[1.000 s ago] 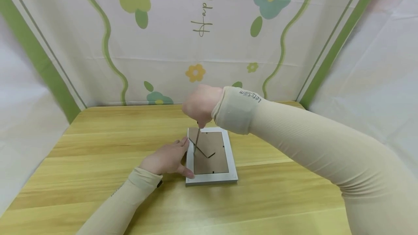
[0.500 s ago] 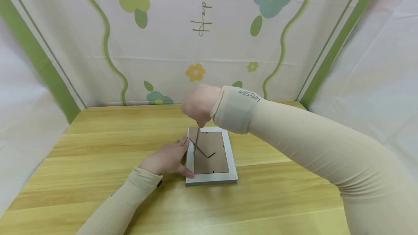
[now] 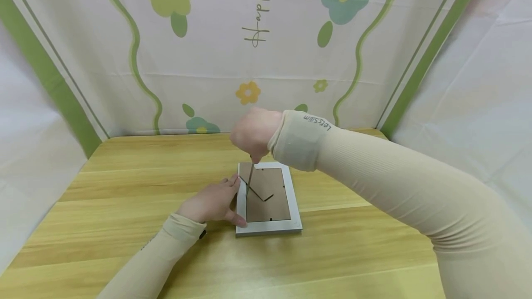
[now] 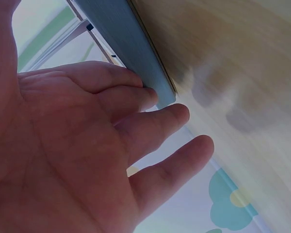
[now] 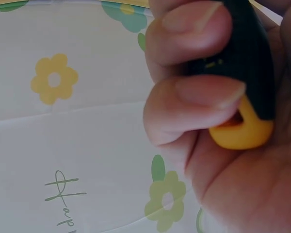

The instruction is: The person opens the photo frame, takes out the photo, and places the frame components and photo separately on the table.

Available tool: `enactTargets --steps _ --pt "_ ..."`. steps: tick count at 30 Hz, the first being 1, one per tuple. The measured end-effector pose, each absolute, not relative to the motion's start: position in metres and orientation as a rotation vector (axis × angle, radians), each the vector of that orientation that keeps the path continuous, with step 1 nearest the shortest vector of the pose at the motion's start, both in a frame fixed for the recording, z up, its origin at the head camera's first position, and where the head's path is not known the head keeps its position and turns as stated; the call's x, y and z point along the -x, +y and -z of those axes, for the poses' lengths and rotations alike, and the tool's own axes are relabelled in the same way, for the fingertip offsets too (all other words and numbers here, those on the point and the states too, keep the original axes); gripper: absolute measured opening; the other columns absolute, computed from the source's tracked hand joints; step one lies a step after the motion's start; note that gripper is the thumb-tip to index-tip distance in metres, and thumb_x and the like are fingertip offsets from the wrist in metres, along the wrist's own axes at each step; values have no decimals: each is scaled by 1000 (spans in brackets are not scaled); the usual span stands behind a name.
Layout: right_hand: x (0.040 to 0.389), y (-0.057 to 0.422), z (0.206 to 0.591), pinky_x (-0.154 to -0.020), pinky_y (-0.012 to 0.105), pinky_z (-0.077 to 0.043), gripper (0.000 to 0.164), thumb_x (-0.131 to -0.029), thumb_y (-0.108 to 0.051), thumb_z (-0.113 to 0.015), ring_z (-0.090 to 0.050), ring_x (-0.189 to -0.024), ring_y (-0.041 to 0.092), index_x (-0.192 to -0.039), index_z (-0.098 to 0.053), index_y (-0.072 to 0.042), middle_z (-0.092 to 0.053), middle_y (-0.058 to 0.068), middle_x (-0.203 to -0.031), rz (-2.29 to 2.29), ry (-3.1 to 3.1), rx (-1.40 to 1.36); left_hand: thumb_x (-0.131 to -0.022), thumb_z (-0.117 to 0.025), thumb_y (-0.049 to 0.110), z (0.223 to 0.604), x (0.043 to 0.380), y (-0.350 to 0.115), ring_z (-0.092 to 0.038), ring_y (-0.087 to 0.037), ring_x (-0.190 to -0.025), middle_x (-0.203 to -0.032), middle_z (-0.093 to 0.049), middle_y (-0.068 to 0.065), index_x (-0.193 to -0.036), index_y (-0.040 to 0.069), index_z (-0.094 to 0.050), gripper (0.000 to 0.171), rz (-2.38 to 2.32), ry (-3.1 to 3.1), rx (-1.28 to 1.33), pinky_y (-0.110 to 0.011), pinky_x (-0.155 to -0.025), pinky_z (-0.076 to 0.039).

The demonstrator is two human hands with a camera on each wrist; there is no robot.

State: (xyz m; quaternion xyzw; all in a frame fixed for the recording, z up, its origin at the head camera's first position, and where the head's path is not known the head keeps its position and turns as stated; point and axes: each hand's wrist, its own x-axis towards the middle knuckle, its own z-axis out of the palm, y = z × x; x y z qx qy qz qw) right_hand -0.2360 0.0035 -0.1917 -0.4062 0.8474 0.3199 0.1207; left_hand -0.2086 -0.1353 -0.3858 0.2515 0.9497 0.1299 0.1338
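A picture frame (image 3: 294,204) with a white-grey border lies with its back up on the table. Its brown backing board (image 3: 268,211) carries small black tabs and a thin dark angled line. My right hand (image 3: 254,134) grips a screwdriver by its black and yellow handle (image 5: 254,63). Its metal shaft (image 3: 250,180) slants down, the tip at the inner left edge of the border. My left hand (image 3: 212,201) rests against the frame's left side, thumb on the lower left corner. In the left wrist view, its loosely extended fingers (image 4: 160,128) lie by the frame's side.
The wooden table (image 3: 357,253) extends around the frame on all sides. Behind it hangs a white cloth (image 3: 199,59) with printed flowers and green bands, and pale cloth covers both sides.
Both hands, the screwdriver and the picture frame stay in nearly the same place. Only a very slight shift of the whole head view shows.
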Motion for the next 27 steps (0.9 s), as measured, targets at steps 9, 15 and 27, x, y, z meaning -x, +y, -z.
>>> enactTargets --steps 9,15,27 --pt "240 15 193 -82 28 -53 38 -85 -42 -78 -64 -95 10 -113 -69 -17 -69 -8 -104 -872 2493 1180 -72 -81 58 384 207 -135 -33 -45 -139 -159 -23 -24 -150 -10 -29 116 -368 2751 -750 -50 -111 -34" --pt "241 26 188 -80 29 -53 29 -88 -37 -76 -62 -88 12 -104 -66 -15 -66 -6 -97 -784 2510 1121 -73 -80 59 385 207 -136 -33 -47 -139 -158 -22 -25 -150 -11 -28 117 -373 2752 -767 -51 -111 -33" --pt "245 100 163 -68 35 -46 26 -101 -34 -57 -50 -72 17 -87 -58 -12 -56 0 -81 -436 2794 987 -72 -79 60 388 207 -136 -29 -46 -141 -159 -20 -24 -151 -10 -26 119 -398 2749 -728 -51 -113 -29"
